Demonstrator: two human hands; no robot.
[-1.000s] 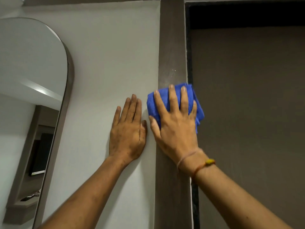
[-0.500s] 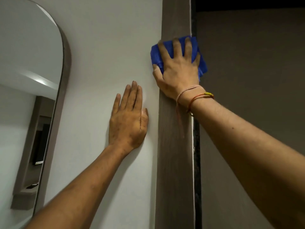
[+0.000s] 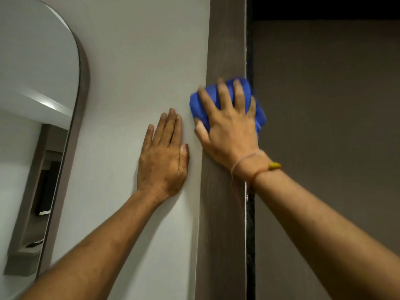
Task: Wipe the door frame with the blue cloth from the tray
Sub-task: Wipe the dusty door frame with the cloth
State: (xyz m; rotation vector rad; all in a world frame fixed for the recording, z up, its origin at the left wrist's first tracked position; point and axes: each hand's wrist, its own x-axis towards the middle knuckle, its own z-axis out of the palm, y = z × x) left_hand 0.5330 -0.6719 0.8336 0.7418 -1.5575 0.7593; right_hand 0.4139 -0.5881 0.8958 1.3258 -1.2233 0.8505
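The right hand (image 3: 228,131) lay flat with its fingers spread, pressing the blue cloth (image 3: 220,100) against the brown door frame (image 3: 223,213). The cloth looked a bit blurry. The left hand (image 3: 162,156) was open and held nothing, flat on the white wall (image 3: 140,61), at about 8 o'clock from the cloth. A mirror (image 3: 36,105) with a round top hung at 9 o'clock.
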